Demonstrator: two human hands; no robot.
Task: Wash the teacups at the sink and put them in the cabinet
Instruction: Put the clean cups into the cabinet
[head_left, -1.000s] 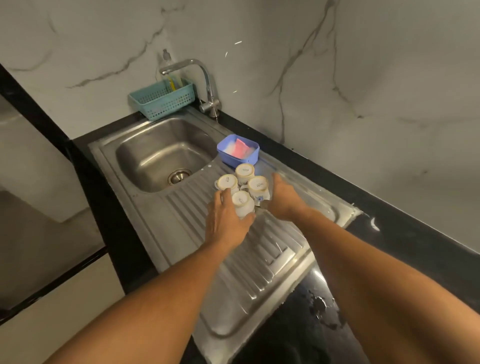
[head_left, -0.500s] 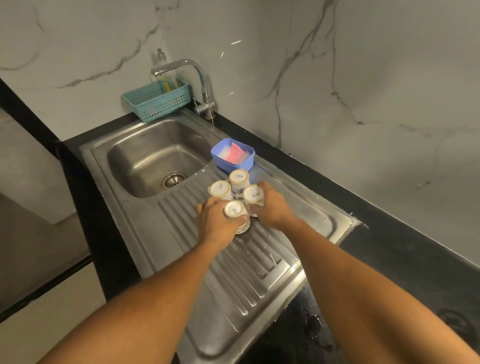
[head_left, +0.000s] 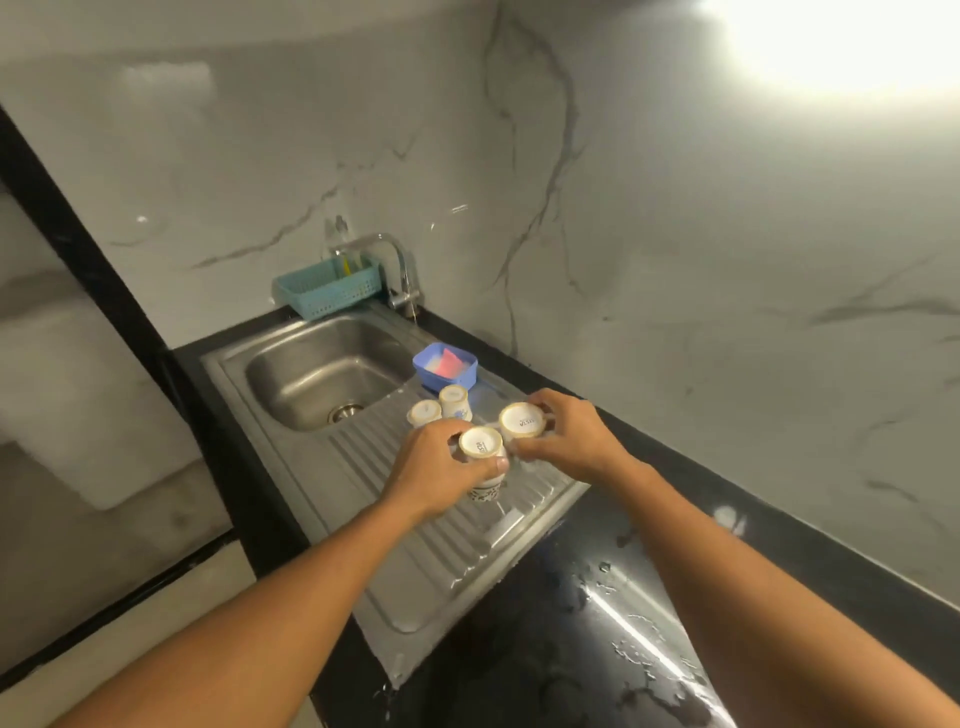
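Several white teacups are upside down over the steel drainboard. My left hand grips one inverted teacup, lifted a little above the ribs. My right hand grips a second inverted teacup, also raised. Two more teacups stand upside down on the drainboard behind them, one on the left and one further back. The sink basin lies to the left of the cups.
A blue soap dish with a pink sponge sits behind the cups. A teal basket and the tap stand at the back of the basin. The black counter at front right is wet. Marble wall runs along the right.
Both hands have closed on a cup each and lifted them off the drainboard. My head has tilted up, so the sink sits lower in view.
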